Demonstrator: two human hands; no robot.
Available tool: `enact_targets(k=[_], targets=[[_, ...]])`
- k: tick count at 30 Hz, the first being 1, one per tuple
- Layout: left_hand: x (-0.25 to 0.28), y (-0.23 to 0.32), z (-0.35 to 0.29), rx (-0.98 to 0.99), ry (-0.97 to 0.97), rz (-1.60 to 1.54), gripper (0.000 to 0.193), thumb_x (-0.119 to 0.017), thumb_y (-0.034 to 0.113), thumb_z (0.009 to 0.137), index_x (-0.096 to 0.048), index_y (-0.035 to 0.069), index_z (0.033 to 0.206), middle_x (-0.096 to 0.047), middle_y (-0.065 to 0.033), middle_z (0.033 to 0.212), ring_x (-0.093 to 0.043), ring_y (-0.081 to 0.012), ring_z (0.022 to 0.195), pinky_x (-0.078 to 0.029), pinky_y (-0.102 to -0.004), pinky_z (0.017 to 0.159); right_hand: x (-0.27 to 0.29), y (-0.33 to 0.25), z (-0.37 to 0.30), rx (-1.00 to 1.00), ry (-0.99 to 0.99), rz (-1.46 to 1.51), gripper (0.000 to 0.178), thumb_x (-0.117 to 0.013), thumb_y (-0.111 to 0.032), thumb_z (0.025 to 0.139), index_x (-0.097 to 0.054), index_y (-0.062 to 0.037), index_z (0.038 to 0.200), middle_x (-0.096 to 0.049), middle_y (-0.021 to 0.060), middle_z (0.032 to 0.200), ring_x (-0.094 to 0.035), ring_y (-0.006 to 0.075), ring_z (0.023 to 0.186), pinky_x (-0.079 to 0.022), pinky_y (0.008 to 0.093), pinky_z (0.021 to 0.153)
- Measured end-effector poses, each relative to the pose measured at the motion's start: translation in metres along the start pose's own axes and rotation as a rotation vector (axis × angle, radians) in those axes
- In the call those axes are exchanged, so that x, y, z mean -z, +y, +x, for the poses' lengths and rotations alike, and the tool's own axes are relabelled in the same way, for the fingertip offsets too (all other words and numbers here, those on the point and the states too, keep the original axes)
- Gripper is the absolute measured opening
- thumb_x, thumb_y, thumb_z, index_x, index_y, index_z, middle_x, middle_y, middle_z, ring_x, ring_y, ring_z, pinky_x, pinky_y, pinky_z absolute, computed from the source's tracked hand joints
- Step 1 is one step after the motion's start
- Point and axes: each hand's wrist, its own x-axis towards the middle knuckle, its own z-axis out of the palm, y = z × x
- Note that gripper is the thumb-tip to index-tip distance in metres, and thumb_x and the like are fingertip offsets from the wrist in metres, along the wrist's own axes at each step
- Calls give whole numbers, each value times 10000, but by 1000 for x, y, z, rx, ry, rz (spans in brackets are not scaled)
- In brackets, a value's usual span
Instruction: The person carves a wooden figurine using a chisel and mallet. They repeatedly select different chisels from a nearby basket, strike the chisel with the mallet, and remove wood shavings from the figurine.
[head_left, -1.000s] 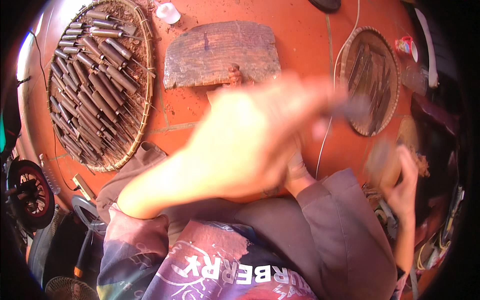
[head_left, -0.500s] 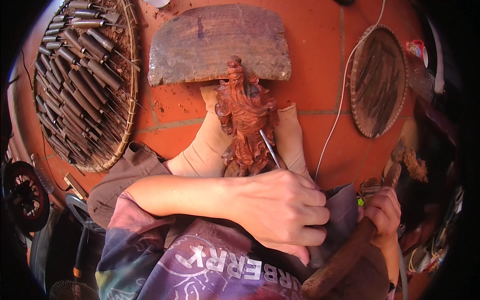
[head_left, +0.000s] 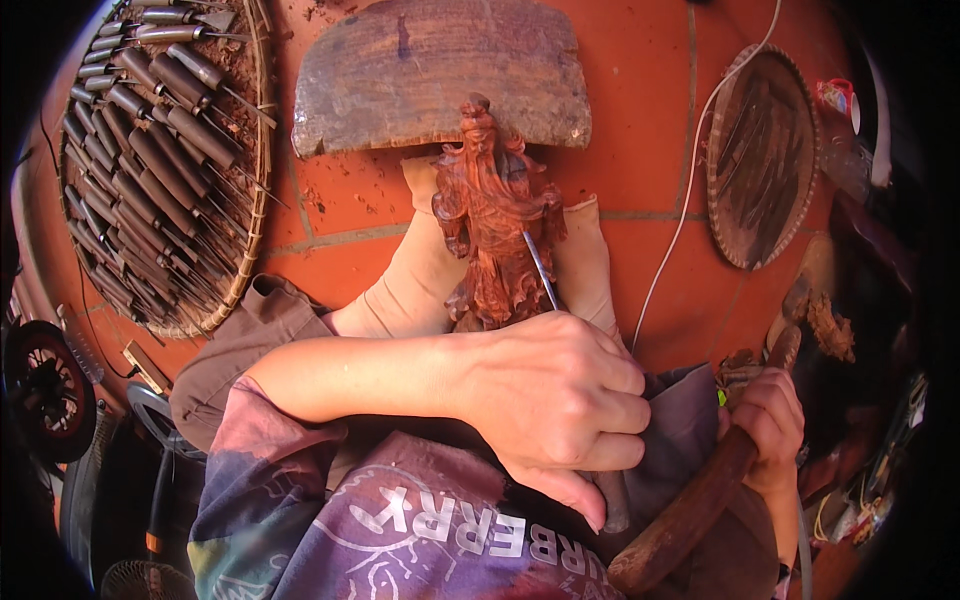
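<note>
A reddish-brown carved wooden figurine (head_left: 495,210) with a long beard and robes stands between my feet, its head toward the far side. My left hand (head_left: 565,400) is closed around a carving chisel (head_left: 540,270); its metal blade slants up to the figurine's lower robe, and its handle end shows below my thumb. My right hand (head_left: 765,425) grips a wooden mallet (head_left: 690,510), whose dark thick length slants down toward my lap, close to the chisel's handle end but apart from it. The figurine's base is hidden behind my left hand and wrist.
On the left lies a round woven tray (head_left: 262,180) full of wood-handled chisels (head_left: 160,160). A smaller oval basket (head_left: 812,150) with more tools is at the right. A thick curved wooden board (head_left: 440,75) lies beyond the figurine. A white cable (head_left: 690,170) crosses the tiled floor.
My view has shifted slightly, so the figurine and tray sit a little higher. Both hands keep their grip, and the chisel's tip stays at the robe.
</note>
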Motion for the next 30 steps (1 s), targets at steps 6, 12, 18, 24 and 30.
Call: enact_targets(k=[6,12,18,24,30], targets=[[0,-1,-1,22,5,-19,486,-662,549,841,-522,126,650,-452,11,670,-494,-152,581,-355,-269,444,-1,-1,-1,-18,24,-12,220,-729,-12,638,-565,-26,783,-528,104,775,-546,306,674,-480,440,664],[5,1,5,68,80,-75,506,-682,573,797,-544,106,659,-468,-7,666,-514,-180,581,-364,-301,439,-1,-2,-1,-30,28,-9,220,-731,-11,632,-568,-25,780,-529,107,778,-549,310,677,-482,439,670],[12,5,13,153,141,-150,550,-720,597,709,-504,96,642,-464,-29,638,-529,-236,566,-391,-355,438,-1,-3,1,0,66,-72,232,-756,-7,655,-556,-30,769,-548,98,761,-574,305,678,-487,429,638],[17,6,18,157,214,-209,550,-745,595,694,-503,104,647,-446,-27,622,-520,-236,551,-382,-353,440,7,-4,0,124,206,-94,358,-793,-2,671,-491,-62,855,-573,93,741,-568,270,590,-493,393,554],[16,9,19,166,244,-198,528,-769,573,692,-519,109,658,-444,-21,622,-519,-232,552,-373,-351,442,4,-2,-6,118,334,-55,381,-790,-20,701,-450,-83,861,-566,91,693,-563,262,582,-501,386,555]])
